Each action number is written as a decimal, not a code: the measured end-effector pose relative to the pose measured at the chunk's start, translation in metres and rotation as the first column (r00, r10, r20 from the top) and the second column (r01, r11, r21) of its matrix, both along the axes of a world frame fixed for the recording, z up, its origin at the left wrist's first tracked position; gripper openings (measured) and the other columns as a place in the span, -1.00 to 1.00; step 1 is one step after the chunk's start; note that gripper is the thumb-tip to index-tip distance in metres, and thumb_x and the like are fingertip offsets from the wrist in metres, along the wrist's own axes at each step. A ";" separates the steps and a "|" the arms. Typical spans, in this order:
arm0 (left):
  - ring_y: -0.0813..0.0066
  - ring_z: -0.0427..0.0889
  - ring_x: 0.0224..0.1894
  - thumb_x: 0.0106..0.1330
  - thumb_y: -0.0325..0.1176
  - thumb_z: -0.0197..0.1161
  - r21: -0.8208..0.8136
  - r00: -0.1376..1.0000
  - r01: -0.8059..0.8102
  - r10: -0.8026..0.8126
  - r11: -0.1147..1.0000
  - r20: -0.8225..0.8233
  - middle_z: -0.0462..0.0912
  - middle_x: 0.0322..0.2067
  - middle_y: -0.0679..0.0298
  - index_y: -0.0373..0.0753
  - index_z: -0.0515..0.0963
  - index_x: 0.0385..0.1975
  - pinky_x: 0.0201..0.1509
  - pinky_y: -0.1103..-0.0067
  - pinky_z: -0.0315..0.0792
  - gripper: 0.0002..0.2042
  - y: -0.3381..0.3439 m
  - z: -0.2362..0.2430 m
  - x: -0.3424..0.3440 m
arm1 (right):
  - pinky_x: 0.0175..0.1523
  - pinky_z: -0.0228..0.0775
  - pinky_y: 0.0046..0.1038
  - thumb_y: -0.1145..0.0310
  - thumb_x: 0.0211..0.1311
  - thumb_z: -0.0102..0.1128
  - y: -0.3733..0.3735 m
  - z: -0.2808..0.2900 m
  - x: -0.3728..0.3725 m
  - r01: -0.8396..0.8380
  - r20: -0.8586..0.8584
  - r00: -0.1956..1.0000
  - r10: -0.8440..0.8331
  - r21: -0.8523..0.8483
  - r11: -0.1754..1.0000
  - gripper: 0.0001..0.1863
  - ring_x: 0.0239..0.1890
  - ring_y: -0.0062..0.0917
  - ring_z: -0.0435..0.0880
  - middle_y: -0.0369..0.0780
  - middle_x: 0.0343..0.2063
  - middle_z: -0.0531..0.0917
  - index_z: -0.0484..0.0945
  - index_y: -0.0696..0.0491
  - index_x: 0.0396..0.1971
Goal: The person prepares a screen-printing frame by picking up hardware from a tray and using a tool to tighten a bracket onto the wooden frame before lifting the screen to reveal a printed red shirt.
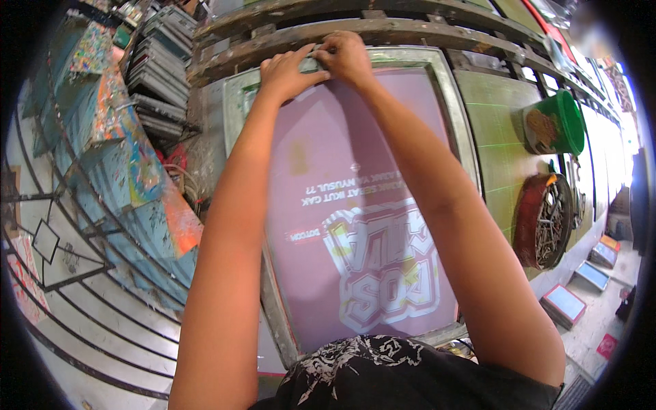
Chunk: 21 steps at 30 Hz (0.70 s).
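Reaching away from the body, both bare forearms run up from the lower edge, over a black shirt with a white pattern (369, 372), and out across a screen-printing frame (447, 109) lying flat on the long work table (495, 147). The frame has a pale metal border and a mauve mesh (355, 171) carrying a pale block-letter design, seen upside down from here.

At the frame's far edge the two hands meet. The left hand (287, 72) lies knuckles up with its fingers stretched toward the right, the fingertips resting on the top bar of the frame; it presses rather than closes, and nothing is seen gripped inside it. The right hand (347, 58) is just beside it, touching or nearly touching it, with its fingers curled down over the same bar, pinching at the edge. Whether a small thing sits between those fingers cannot be told.

Right of the frame, on the green gridded table top, a dark red round tub (543, 222) stands on the near side and a green bucket (555, 123) with brownish contents farther along. Beyond the hands, worn wooden rails (287, 37) run across the table's far side. To the left, a stack of grey frames (160, 65) leans well apart from the hands, and sheets splashed with teal and orange paint (130, 157) lie nearer, above a pale tiled floor. Small framed screens (564, 304) rest on the floor at lower right.
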State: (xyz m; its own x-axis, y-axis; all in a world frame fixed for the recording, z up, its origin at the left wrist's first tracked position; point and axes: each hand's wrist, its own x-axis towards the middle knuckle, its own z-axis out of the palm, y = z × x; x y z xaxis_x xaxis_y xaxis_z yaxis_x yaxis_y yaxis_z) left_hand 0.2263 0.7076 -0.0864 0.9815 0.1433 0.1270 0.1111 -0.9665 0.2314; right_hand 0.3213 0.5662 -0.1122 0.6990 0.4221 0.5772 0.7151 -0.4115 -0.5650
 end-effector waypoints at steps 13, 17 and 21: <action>0.06 0.43 0.21 0.09 0.28 0.27 -0.028 0.999 0.035 -0.035 0.999 -0.002 0.52 0.14 0.12 0.19 0.25 0.36 0.26 0.16 0.19 -0.21 0.008 -0.011 0.001 | 0.12 0.41 -0.24 0.29 0.04 0.41 -0.168 0.127 -0.162 -0.471 -0.037 0.880 0.474 0.079 0.879 -0.72 -0.01 -0.14 0.57 -0.05 -0.13 0.62 0.60 0.10 -0.28; 0.07 0.42 0.22 0.09 0.31 0.26 -0.017 1.000 0.022 -0.023 1.000 -0.010 0.52 0.14 0.12 0.19 0.23 0.37 0.28 0.15 0.16 -0.19 0.011 -0.005 -0.001 | 0.01 0.47 -0.40 0.37 0.08 0.36 -0.337 0.151 -0.170 0.101 -0.255 0.957 -0.135 -0.144 0.984 -0.72 -0.16 -0.40 0.69 -0.14 -0.21 0.71 0.66 0.12 -0.18; 0.05 0.41 0.23 0.09 0.32 0.25 -0.039 0.998 0.044 -0.045 0.998 -0.031 0.50 0.16 0.11 0.20 0.22 0.37 0.31 0.15 0.12 -0.19 -0.006 -0.012 0.007 | -0.06 0.50 -0.32 0.25 0.15 0.27 -0.580 0.110 -0.161 0.687 -0.187 0.591 -0.784 -0.394 0.611 -0.67 -0.23 -0.29 0.72 -0.07 -0.29 0.72 0.67 0.16 -0.17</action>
State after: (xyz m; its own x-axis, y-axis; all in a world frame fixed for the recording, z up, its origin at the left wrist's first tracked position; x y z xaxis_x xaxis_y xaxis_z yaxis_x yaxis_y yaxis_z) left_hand 0.2331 0.7019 -0.0980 0.9905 0.1032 0.0908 0.0758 -0.9611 0.2656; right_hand 0.1604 -0.0136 -0.0026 0.9474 -0.2299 0.2228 -0.0986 -0.8716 -0.4802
